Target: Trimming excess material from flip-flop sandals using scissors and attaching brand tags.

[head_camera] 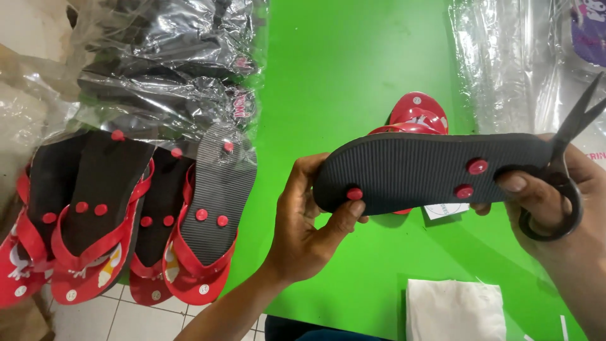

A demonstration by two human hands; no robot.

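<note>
Head view: both hands hold 1 black-soled flip-flop (429, 170) sole-up over the green surface (353, 76), 3 red strap plugs showing. Left hand (309, 218) closed around its left end, thumb by a plug. Right hand (555, 202) grips the right end, fingers also looped through black scissors (565, 170), blades pointing up. Red flip-flop (418, 113) lies just behind. Stack of red-strapped flip-flops (126, 215) far left; white paper (454, 309) near.

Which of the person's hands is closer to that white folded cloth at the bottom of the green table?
Right. The right hand, holding scissors and the sandal's heel end, is just above the white cloth. The left hand grips the toe end, farther off to the cloth's left.
</note>
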